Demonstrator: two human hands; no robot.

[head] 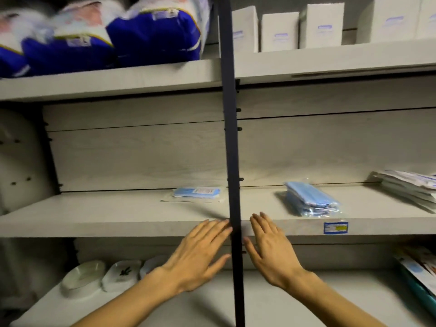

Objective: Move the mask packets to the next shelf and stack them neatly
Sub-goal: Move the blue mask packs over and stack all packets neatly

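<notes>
A stack of blue mask packets (312,200) in clear wrap lies on the right shelf section (377,220), right of the dark upright post (232,161). One flat blue mask packet (197,192) lies on the left shelf section (94,213), close to the post. My left hand (200,251) is held out with straight fingers in front of the shelf edge, just left of the post. On the other side of the post my right hand (269,246) mirrors it, fingers straight. Both hands hold nothing.
White flat packets (410,187) are piled at the far right of the same shelf. Blue and white bags (153,34) and white boxes (280,31) fill the shelf above. Small dishes (103,274) sit on the shelf below, with boxed goods (417,274) at its right.
</notes>
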